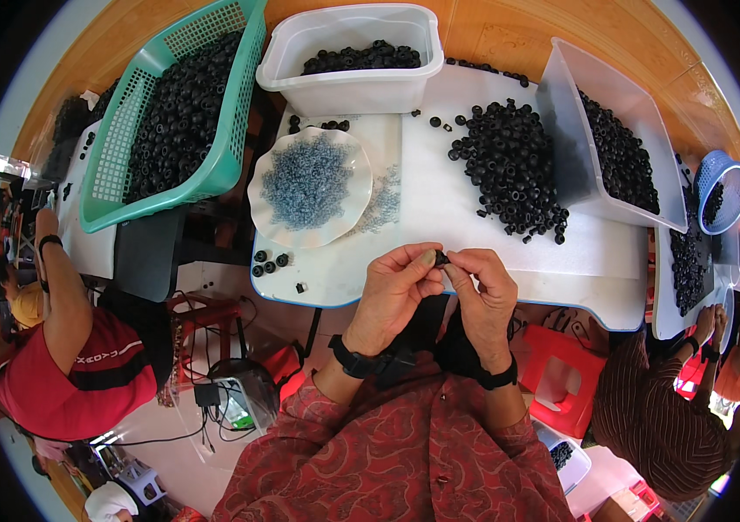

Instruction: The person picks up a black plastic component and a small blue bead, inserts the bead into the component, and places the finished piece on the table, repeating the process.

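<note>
My left hand (396, 287) and my right hand (483, 291) meet in front of the table's near edge. Between their fingertips is a small black part (441, 258), pinched from both sides; its exact form is mostly covered by the fingers. Beyond my right hand a heap of black ring-like parts (509, 165) lies on the white table (440, 196). A white scalloped plate (259, 193) farther left bears a mound of small bluish clear pieces (305, 178). A few black round parts (270, 264) sit near the table edge below the plate.
Black parts also fill a green basket (96, 187) at left, a white tub (348, 97) at the back and a translucent bin (566, 139) at right. A blue basket (723, 165) stands farther right. People work on both sides. A red stool (566, 409) is beside my right arm.
</note>
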`<state>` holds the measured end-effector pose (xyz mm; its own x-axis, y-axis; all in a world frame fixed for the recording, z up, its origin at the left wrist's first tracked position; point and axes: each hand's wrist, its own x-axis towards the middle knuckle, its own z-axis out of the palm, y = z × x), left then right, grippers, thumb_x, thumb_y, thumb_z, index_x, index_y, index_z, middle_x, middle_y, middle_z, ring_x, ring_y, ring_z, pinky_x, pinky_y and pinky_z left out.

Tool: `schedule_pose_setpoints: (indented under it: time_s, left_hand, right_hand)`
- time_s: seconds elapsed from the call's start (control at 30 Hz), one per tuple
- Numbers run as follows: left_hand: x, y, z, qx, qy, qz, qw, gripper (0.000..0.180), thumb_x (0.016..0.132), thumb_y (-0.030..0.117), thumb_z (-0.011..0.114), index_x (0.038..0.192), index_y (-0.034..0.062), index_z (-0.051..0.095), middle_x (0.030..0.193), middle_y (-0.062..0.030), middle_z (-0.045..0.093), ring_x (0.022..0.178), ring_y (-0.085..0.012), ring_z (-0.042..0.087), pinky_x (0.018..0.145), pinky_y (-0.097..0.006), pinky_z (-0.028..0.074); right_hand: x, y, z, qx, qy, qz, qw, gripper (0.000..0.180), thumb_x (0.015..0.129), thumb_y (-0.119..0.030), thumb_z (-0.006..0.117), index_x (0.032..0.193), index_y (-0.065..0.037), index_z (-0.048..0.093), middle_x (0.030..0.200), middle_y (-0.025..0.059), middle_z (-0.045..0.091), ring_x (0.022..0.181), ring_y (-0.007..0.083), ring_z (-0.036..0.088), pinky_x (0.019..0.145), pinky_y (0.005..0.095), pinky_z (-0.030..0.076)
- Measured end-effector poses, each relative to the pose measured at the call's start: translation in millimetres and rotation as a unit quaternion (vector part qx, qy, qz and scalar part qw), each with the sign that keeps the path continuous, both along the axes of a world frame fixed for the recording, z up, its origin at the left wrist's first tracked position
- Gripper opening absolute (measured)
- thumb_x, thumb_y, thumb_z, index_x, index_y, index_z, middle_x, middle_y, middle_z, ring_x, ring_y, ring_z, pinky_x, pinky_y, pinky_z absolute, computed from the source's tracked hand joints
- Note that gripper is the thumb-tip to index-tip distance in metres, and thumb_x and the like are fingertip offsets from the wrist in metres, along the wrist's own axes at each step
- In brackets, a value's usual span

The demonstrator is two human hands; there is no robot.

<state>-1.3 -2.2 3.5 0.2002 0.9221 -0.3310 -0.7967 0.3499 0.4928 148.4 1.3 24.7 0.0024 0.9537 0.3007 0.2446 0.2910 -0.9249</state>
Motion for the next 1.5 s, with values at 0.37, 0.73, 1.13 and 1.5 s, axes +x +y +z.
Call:
schedule_pose_setpoints:
  time_s: [0.37,0.73,1.13,1.5]
  left_hand:
    - [1,-2,1,0.047,0.095,0.024,0.994,0.020,0.098,0.006,0.063,0.117,-0.0021,0.068,0.091,-0.0086,0.071,0.076,-0.0128,0.069,0.070,-0.027,0.061]
    - [-10,3,8,0.128,0.269,0.011,0.954,0.017,0.097,0.001,0.063,0.112,-0.0024,0.069,0.086,-0.0066,0.070,0.073,-0.0111,0.068,0.067,-0.024,0.059]
    - [-27,12,7,0.152,0.286,-0.040,0.945,0.016,0.098,0.004,0.062,0.111,-0.0013,0.070,0.088,-0.0055,0.070,0.074,-0.0092,0.066,0.066,-0.024,0.059]
    - [-24,22,5,0.204,0.372,0.000,0.906,0.013,0.096,-0.002,0.062,0.106,-0.0042,0.070,0.091,-0.0075,0.068,0.072,-0.0109,0.067,0.062,-0.025,0.058]
  right_hand:
    - [0,1,0,0.019,-0.029,-0.007,0.999,0.016,0.085,0.003,0.073,0.101,-0.002,0.074,0.095,0.0105,0.069,0.084,0.0190,0.069,0.073,0.0271,0.054]
    - [-5,6,1,0.045,-0.046,0.014,0.998,0.015,0.085,0.006,0.072,0.098,-0.001,0.073,0.092,0.0111,0.068,0.080,0.0194,0.068,0.069,0.0283,0.054]
    - [-7,14,-6,-0.008,-0.026,0.032,0.999,0.019,0.082,0.004,0.075,0.099,0.000,0.067,0.087,0.0093,0.071,0.077,0.0171,0.068,0.071,0.0277,0.054]
    - [-11,29,-12,0.038,-0.090,0.029,0.995,0.016,0.079,0.003,0.076,0.091,-0.005,0.069,0.081,0.0058,0.070,0.077,0.0215,0.065,0.081,0.0329,0.049]
